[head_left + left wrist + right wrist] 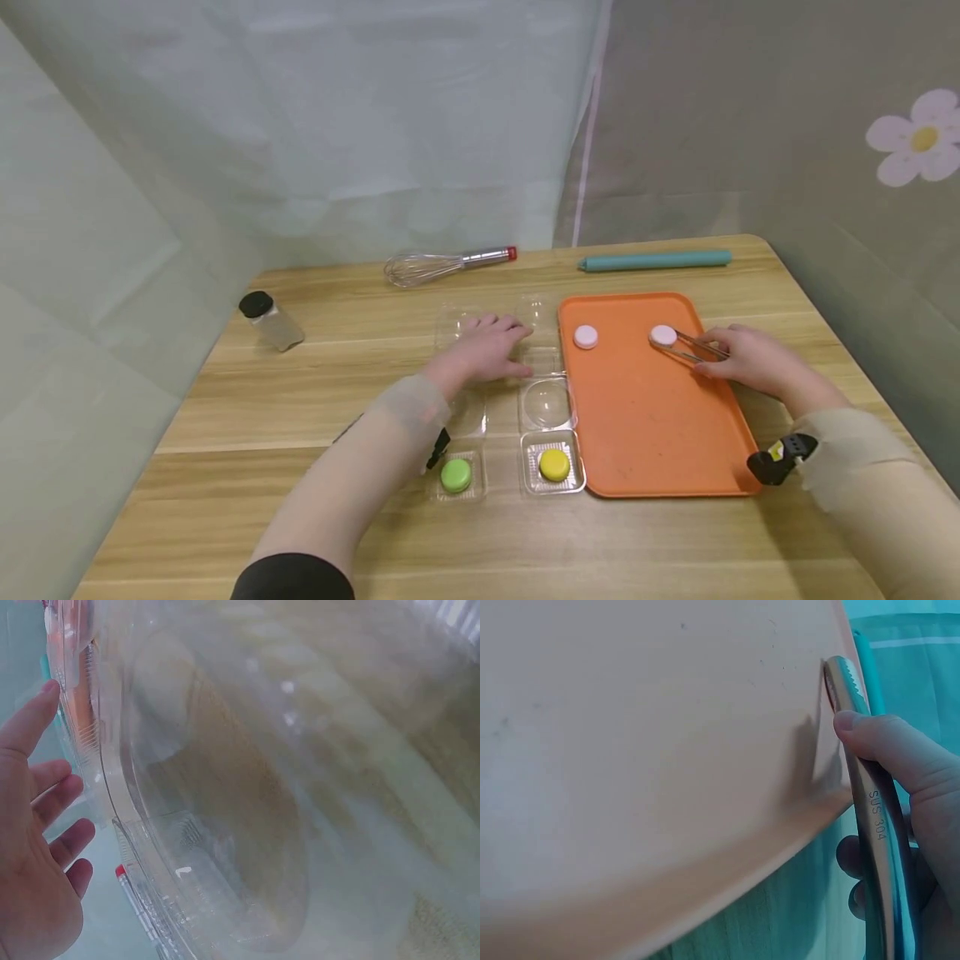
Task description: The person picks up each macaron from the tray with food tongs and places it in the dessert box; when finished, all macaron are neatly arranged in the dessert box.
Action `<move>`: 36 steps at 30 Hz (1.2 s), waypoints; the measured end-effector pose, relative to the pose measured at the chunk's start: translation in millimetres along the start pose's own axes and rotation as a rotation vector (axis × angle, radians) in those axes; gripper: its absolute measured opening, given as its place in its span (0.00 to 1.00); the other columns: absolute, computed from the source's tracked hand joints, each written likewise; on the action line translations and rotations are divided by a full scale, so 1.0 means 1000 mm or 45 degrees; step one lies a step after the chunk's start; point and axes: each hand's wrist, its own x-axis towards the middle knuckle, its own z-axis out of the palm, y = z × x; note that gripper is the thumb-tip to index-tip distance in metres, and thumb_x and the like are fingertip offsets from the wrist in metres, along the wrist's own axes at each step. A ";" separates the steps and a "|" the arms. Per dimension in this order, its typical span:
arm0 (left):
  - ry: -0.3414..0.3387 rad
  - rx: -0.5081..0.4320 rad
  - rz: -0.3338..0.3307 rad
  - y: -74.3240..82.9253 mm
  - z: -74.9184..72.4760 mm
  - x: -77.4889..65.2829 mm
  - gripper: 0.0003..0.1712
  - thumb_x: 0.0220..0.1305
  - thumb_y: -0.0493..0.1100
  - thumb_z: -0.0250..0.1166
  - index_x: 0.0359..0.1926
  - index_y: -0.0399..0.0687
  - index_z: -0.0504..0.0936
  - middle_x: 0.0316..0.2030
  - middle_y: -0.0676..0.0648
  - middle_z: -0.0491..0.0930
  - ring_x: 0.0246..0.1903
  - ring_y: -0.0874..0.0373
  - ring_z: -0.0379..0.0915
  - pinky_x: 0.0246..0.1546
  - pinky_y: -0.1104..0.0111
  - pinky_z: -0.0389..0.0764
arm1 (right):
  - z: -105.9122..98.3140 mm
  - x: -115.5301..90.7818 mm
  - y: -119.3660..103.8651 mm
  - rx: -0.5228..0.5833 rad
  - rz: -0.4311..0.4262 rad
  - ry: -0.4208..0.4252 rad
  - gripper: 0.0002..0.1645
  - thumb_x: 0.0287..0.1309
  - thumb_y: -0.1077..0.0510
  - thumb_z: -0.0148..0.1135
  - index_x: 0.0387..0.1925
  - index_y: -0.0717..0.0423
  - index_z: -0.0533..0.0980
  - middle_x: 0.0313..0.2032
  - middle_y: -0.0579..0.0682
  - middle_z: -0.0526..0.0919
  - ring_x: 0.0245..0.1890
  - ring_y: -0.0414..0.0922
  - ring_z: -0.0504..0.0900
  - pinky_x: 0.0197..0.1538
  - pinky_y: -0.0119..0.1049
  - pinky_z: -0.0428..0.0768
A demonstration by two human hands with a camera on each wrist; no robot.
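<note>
My right hand (pixel 750 357) grips metal food tongs (pixel 877 825), thumb along one arm. The tips of the tongs stand on either side of a pink macaron (pixel 663 335) on the orange tray (pixel 645 417). Another pink macaron (pixel 586 337) lies near the tray's left edge. Over the clear plastic boxes (pixel 547 403), my left hand (pixel 487 348) spreads its relaxed fingers and holds nothing. In the left wrist view, clear plastic fills most of the picture beside the fingers (pixel 71 841). A yellow macaron (pixel 555 464) and a green macaron (pixel 456 475) sit in the two front compartments.
A whisk (pixel 450 264) and a teal stick-shaped thing (pixel 655 261) lie along the back of the wooden table (pixel 285 425). To the left, a clear jar with a black lid (pixel 272 320) leans over. Cloth hangs behind the table.
</note>
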 end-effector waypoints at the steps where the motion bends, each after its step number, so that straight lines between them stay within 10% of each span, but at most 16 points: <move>1: 0.000 -0.002 0.000 0.000 0.000 0.000 0.44 0.58 0.66 0.58 0.69 0.51 0.60 0.67 0.46 0.59 0.64 0.47 0.53 0.64 0.51 0.50 | 0.000 0.000 0.000 0.001 -0.001 0.002 0.40 0.50 0.36 0.65 0.53 0.63 0.74 0.34 0.54 0.74 0.31 0.47 0.72 0.33 0.41 0.71; 36: -0.015 0.028 -0.028 0.011 -0.001 -0.002 0.45 0.56 0.69 0.57 0.69 0.53 0.60 0.67 0.48 0.59 0.63 0.49 0.53 0.62 0.54 0.53 | -0.003 -0.003 -0.004 -0.010 -0.066 0.057 0.40 0.52 0.40 0.65 0.55 0.68 0.72 0.43 0.65 0.74 0.38 0.56 0.75 0.42 0.54 0.73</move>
